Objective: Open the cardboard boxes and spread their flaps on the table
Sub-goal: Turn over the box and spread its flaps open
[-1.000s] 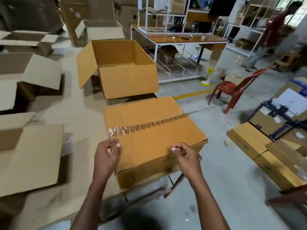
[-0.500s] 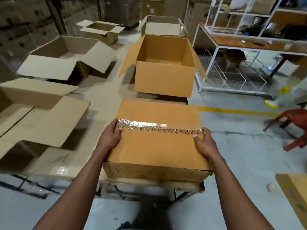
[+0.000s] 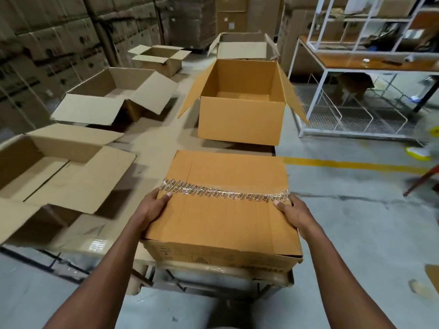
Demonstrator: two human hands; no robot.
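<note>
Here, taped box [image 3: 225, 205] between left hand [image 3: 152, 207], right hand [image 3: 293, 213]

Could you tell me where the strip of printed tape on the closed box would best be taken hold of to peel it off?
Probably the printed tape end by the left hand: it looks crinkled at the closed box edge; pinch from the left side.

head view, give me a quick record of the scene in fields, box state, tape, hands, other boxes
taped box: closed, at the near edge of the table
tape strip: printed, runs across the top seam, unbroken
left hand: grip on the box's left edge, thumb by the tape end
right hand: grip on the box's right edge, by the other tape end
open orange box: just behind, flaps up and outward
pale open boxes: to the left, flaps spread
</note>
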